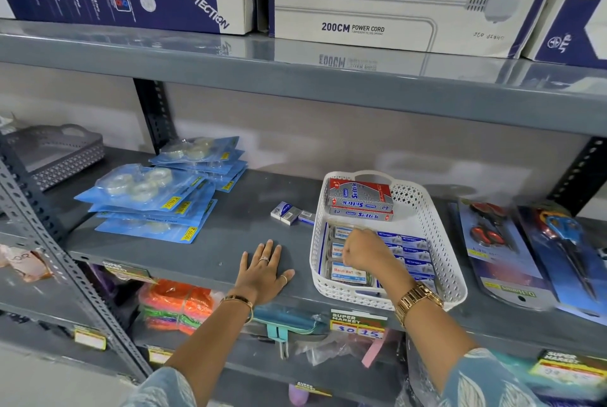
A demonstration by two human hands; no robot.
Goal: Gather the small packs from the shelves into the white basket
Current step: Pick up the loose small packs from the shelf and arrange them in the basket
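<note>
The white basket (423, 209) stands on the grey middle shelf (210, 242). Inside it lie red Softek boxes (359, 199) at the back, a row of small blue packs (414, 254) on the right and clear labelled packs (345, 272) on the left. My right hand (364, 250) is down inside the basket over those packs, fingers curled; what they pinch is hidden. My left hand (264, 270) rests flat on the bare shelf left of the basket, fingers spread. Three small packs (290, 212) lie on the shelf just outside the basket's left wall.
Blue tape blister packs (154, 199) are stacked at the left, with a grey basket (59, 153) behind them. Carded scissors (532, 242) lie right of the white basket. Large power-cord boxes (394, 9) fill the shelf above. Colourful goods and price tags sit below.
</note>
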